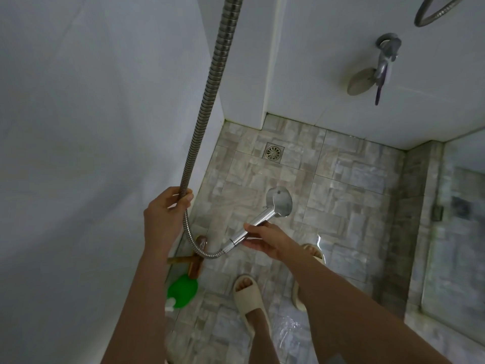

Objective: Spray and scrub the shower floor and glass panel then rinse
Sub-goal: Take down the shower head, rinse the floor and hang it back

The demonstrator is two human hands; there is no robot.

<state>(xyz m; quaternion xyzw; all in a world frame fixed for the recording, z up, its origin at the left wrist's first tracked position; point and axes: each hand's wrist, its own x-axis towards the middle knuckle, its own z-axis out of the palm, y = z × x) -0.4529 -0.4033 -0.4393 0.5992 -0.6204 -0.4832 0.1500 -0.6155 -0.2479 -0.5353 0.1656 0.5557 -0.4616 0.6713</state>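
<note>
My right hand (265,241) grips the chrome handle of a hand shower (273,208), whose round head faces down over the grey stone-tile shower floor (349,206). My left hand (165,214) holds the ribbed metal hose (210,85), which rises to the top of the frame and loops below my hand to the handle. The floor looks wet, with shiny patches near my feet. The glass panel (456,232) stands at the right edge.
A round floor drain (273,152) lies near the back wall. A wall tap (385,56) with a purple brush hangs on the white back tiles. A green scrubber (182,291) and a brown wooden handle (195,264) lie by the left wall. Beige slippers (248,292) cover my feet.
</note>
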